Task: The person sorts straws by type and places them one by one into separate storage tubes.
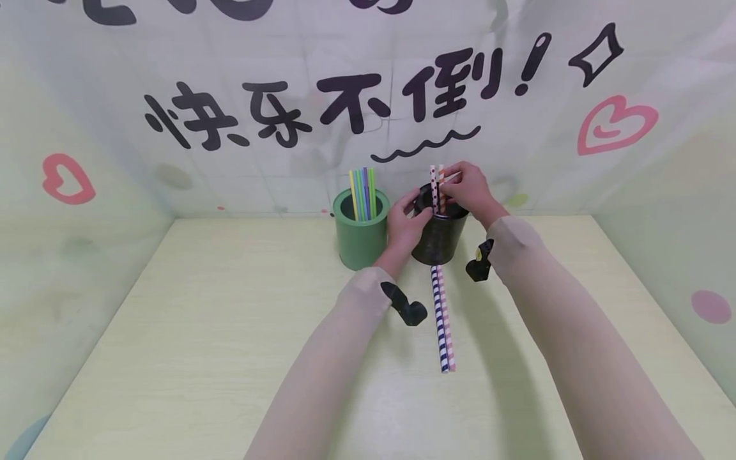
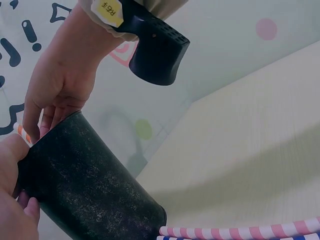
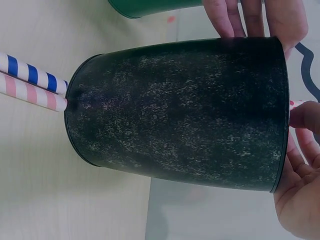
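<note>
A black bucket point(image 1: 438, 241) stands upright near the back wall. My left hand point(image 1: 406, 225) grips its left side, thumb at the rim and fingers round the wall. Two paper straws rise out of the bucket, a dotted one point(image 1: 434, 185) and an orange-striped one point(image 1: 441, 171). With its fingers at the bucket's mouth, my right hand point(image 1: 470, 188) pinches the orange-striped straw; the fingertips are partly hidden. In the right wrist view the bucket's dark wall point(image 3: 175, 115) hides the straws' lower parts. A blue-striped straw point(image 1: 439, 319) and a pink-striped straw point(image 1: 448, 332) lie side by side before the bucket.
Left of the bucket, close to my left hand, stands a green container point(image 1: 361, 246) with several coloured straws point(image 1: 362, 191) upright in it. A printed cloth wall point(image 1: 276, 172) rises right behind both containers. The pale wooden tabletop point(image 1: 218, 345) spreads out in front.
</note>
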Action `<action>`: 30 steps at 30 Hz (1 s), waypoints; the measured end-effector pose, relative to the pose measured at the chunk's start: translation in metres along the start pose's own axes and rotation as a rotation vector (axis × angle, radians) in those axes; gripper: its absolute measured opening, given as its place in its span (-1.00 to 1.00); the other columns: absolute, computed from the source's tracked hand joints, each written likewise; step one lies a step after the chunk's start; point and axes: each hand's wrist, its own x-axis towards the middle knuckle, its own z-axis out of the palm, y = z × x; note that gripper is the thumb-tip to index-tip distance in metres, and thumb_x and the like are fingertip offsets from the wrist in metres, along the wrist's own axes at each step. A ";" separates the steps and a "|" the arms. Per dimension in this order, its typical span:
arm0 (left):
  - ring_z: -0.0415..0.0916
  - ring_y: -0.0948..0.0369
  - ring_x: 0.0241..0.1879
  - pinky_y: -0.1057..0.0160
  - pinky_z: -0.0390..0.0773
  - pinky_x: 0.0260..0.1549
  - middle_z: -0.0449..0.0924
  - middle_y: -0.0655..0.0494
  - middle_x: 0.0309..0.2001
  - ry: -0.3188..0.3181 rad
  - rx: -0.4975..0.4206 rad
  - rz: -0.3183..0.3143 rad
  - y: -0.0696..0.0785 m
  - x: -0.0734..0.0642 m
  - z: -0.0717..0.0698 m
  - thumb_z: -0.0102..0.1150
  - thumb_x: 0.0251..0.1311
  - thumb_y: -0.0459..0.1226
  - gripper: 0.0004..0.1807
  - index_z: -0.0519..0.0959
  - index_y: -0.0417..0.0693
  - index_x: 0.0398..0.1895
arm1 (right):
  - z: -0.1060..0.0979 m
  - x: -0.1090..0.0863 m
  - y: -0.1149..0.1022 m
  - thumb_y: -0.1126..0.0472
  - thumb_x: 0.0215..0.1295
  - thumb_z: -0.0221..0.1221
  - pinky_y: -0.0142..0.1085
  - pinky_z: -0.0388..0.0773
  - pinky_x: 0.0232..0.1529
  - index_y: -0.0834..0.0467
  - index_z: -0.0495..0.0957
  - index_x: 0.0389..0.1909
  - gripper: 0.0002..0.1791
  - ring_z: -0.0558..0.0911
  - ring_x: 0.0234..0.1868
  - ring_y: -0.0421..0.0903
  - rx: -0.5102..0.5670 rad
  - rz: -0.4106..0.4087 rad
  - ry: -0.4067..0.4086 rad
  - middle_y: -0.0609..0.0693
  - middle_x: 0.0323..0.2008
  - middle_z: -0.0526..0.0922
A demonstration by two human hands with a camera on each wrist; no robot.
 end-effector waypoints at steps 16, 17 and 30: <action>0.36 0.15 0.12 0.36 0.47 0.01 0.42 -0.01 0.15 -0.005 -0.009 0.009 0.000 0.001 0.000 0.19 0.08 -0.41 -0.51 0.46 -0.10 0.15 | 0.001 0.001 -0.004 0.33 0.15 0.14 -0.26 0.66 -0.36 0.32 0.43 -0.04 -0.66 0.57 -0.39 -0.07 0.016 0.067 0.041 0.14 -0.28 0.53; 0.36 0.15 0.12 0.36 0.47 0.01 0.42 -0.01 0.15 -0.005 -0.013 0.010 0.000 0.001 0.000 0.19 0.08 -0.42 -0.51 0.47 -0.11 0.15 | 0.000 0.000 -0.004 0.34 0.14 0.14 -0.28 0.66 -0.40 0.32 0.44 -0.04 -0.66 0.58 -0.40 -0.07 0.033 0.069 0.056 0.13 -0.31 0.53; 0.36 0.14 0.12 0.33 0.43 0.07 0.43 0.01 0.15 0.013 0.001 0.002 -0.001 -0.001 0.000 0.20 0.07 -0.40 -0.50 0.46 -0.08 0.15 | -0.017 -0.023 -0.004 0.33 0.21 0.07 -0.28 0.67 -0.35 0.37 0.38 0.04 -0.63 0.53 -0.29 -0.06 0.198 0.097 0.033 0.08 -0.28 0.46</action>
